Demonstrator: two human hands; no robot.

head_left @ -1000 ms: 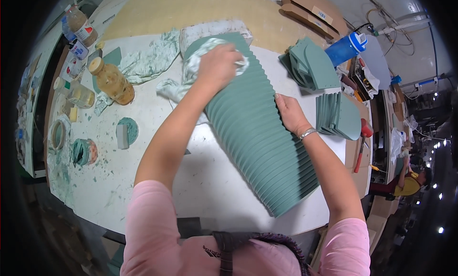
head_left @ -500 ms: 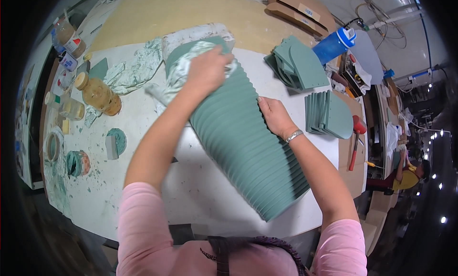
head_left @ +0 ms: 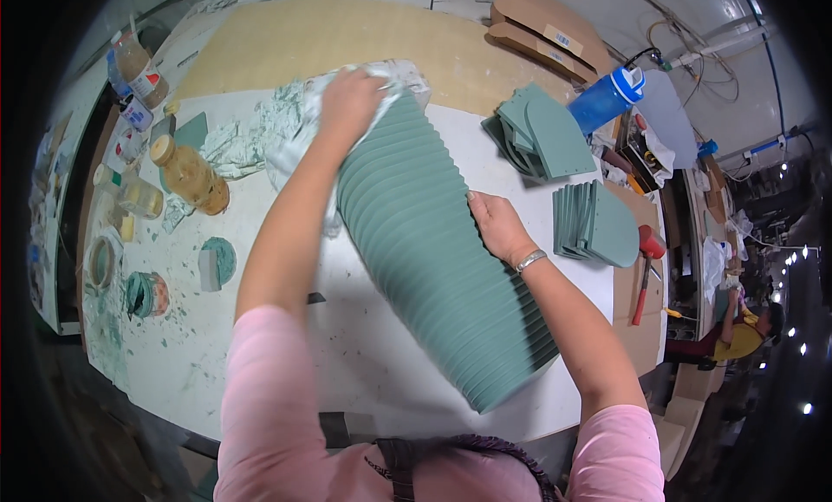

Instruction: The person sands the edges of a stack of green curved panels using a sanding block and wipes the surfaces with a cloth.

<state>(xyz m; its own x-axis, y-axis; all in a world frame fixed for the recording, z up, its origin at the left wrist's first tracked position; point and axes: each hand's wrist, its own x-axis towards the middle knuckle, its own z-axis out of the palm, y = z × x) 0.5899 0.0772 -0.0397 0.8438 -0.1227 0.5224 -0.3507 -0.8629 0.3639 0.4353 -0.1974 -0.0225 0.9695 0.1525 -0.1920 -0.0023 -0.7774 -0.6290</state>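
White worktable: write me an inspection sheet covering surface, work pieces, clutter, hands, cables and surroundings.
Surface: white worktable, specked with green, most thickly toward the left.
Work pieces: long row of overlapping green panels, lying diagonally; whitish cloth at its far end.
Clutter: left, capped bottle of brownish contents; right, two smaller batches of green panels, blue bottle, red mallet.
Hands: left hand on the cloth; right hand touching the row's right edge.
Cables: several cables at upper right, beyond the blue bottle; ends unclear.
Surroundings: brown cardboard at the far side; another person in the right background.
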